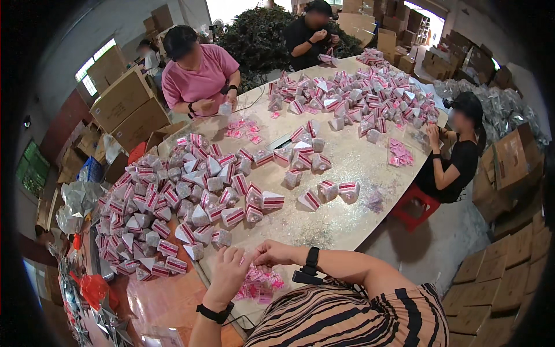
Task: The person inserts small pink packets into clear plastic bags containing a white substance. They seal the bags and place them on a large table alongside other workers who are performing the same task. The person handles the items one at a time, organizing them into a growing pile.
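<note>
My left hand (pixel 230 270) and my right hand (pixel 274 253) meet at the near edge of the table, fingers bent and close together. Both look closed in a pinch; what lies between the fingertips is too small and hidden to name. Just below them is a heap of small pink printed packets (pixel 261 287), partly covered by my hands. Beyond my fingers sit several wedge-shaped pieces in clear wrap with pink-and-white bands; the nearest wrapped wedge (pixel 221 237) lies right above my left hand.
A large pile of wrapped wedges (pixel 151 217) fills the table's left side, another (pixel 352 95) the far end. Glitter (pixel 315 232) is scattered over the pale tabletop (pixel 277 222). Co-workers, one in a pink shirt (pixel 193 75), handle pieces around it. Cardboard boxes (pixel 491 283) stand right.
</note>
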A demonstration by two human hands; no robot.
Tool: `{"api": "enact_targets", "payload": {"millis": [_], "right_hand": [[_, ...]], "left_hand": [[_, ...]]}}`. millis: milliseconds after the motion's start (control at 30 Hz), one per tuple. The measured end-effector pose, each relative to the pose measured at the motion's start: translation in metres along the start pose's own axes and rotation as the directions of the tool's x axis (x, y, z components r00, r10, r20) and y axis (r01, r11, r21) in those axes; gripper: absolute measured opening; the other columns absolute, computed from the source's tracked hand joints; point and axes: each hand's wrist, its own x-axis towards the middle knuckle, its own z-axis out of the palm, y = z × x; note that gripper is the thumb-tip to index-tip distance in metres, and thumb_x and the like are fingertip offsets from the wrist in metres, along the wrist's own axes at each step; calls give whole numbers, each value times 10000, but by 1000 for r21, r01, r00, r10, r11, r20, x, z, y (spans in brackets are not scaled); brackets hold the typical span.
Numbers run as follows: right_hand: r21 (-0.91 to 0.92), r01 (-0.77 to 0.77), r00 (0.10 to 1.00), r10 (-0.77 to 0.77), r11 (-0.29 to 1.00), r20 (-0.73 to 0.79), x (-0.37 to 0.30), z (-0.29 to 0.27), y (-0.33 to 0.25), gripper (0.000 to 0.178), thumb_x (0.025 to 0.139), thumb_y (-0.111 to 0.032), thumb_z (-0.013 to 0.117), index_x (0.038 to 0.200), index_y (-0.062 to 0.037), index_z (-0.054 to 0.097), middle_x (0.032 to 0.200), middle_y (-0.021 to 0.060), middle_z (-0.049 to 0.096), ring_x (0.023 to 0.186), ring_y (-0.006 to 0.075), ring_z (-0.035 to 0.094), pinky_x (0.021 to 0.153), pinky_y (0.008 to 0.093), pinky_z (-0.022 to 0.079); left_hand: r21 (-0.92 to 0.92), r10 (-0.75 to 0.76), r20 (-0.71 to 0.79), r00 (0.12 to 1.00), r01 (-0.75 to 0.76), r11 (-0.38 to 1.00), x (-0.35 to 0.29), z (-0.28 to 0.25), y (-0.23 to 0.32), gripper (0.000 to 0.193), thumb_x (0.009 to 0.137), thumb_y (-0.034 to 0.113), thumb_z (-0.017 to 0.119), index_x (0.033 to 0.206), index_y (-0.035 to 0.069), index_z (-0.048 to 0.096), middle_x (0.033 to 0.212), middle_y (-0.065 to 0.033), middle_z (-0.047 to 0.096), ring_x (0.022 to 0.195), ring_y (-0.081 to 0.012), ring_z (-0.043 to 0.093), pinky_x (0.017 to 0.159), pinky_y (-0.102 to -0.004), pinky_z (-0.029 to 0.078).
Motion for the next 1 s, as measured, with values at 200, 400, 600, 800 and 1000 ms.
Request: {"api": "enact_targets", "payload": {"millis": [200, 400, 600, 800, 1000], "right_hand": [[-75, -41, 999, 39, 996, -20, -3, -4, 0, 75, 845, -72, 623, 834, 1, 612, 643, 58, 613, 534, 144, 601, 513, 252, 478], [-583, 95, 989, -145, 807, -40, -5, 5, -5, 96, 818, -87, 625, 795, 4, 602, 660, 84, 622, 572, 191, 613, 542, 302, 492], [-940, 338, 834, -447, -48, 323, -2, 8, 4, 109, 768, -115, 571, 839, -34, 550, 782, 124, 575, 748, 332, 581, 629, 422, 470], [-952, 305, 872, -395, -24, 289, 11, 6, 16, 114, 756, -113, 566, 858, -61, 562, 779, 129, 576, 739, 328, 599, 610, 429, 476], [-967, 254, 862, -459, 28, 213, -4, 8, 2, 153, 729, -120, 590, 866, -53, 579, 776, 147, 601, 723, 346, 593, 620, 426, 481]], "left_hand": [[-92, 7, 88, 996, 1, 996, -3, 13, -2, 170, 724, 99, 612, 888, 56, 597, 908, -78, 564, 925, -263, 527, 903, -436, 377], [-564, -310, 167, 936, 348, 749, -21, 52, -5, 60, 725, 71, 646, 755, 24, 625, 740, -68, 590, 775, -231, 578, 765, -349, 435], [-783, -400, 606, 688, 603, -150, -43, 99, -18, 96, 768, 53, 629, 810, -23, 671, 737, -61, 660, 681, -154, 603, 657, -277, 458], [-731, -324, 681, 657, 635, -251, -52, 107, -21, 143, 774, 60, 618, 854, -43, 676, 802, -70, 666, 726, -147, 599, 685, -273, 472], [-524, -581, 508, 636, 764, 377, -40, 115, -47, 314, 752, 273, 660, 894, -5, 633, 904, -160, 623, 811, -262, 603, 712, -371, 477]]}}
